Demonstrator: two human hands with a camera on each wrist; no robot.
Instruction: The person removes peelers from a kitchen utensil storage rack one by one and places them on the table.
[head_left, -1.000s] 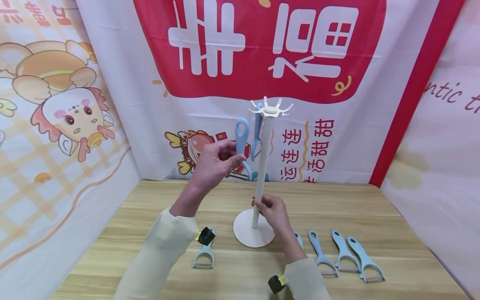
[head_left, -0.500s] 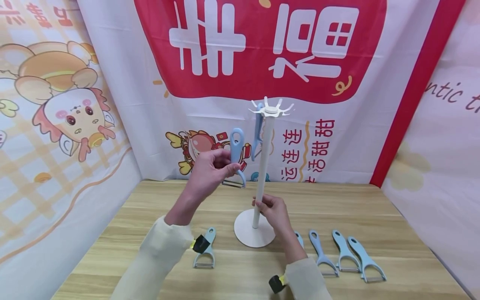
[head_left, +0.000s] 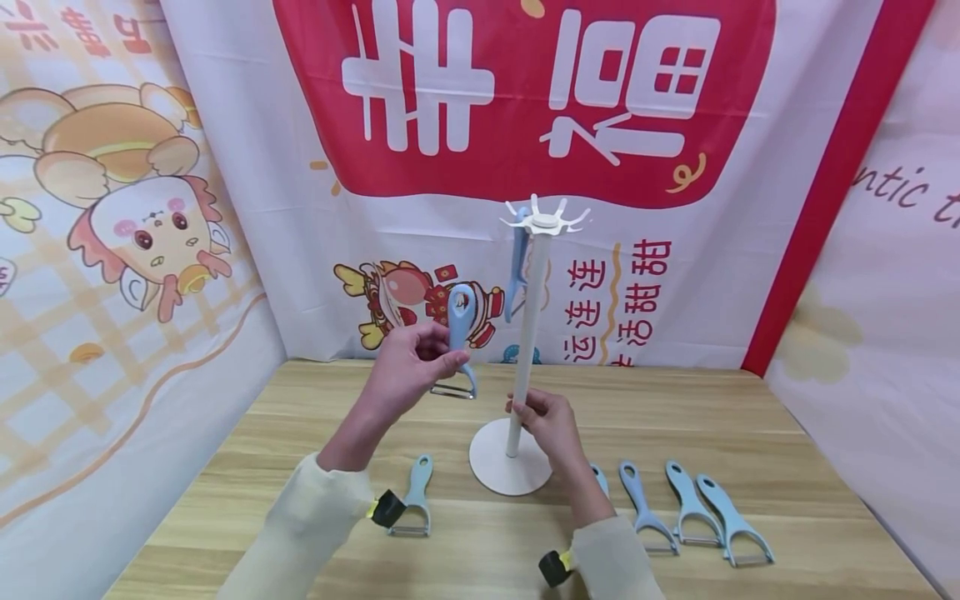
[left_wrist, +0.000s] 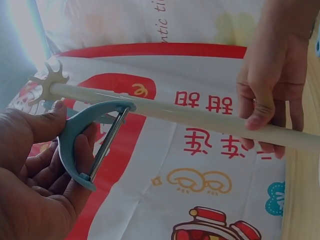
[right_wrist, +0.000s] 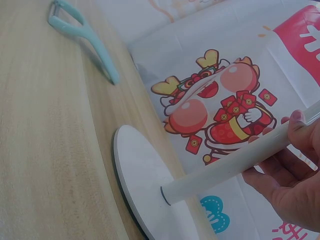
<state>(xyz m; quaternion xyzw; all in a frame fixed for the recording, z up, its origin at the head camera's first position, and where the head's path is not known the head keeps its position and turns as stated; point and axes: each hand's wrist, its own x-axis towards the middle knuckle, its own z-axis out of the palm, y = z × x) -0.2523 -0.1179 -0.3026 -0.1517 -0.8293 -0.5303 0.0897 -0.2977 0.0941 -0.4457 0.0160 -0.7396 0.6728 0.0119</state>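
My left hand holds a light blue Y-shaped peeler by the handle, hole end up and blade down, left of a white stand. In the left wrist view, the peeler's curved head and metal blade face the camera. Low on the pole, my right hand grips it with thumb and fingers, just above the round base. Another blue peeler hangs from the ring of hooks at the top, partly behind the pole.
On the wooden table, a peeler lies left of the stand. Several more lie to the right, including a darker blue peeler; one is partly hidden by the right forearm. Printed cloth stands behind the table and at both sides.
My left hand has moved down and to the left with its peeler, away from the hooks and pole. My right hand has kept its grip on the pole.
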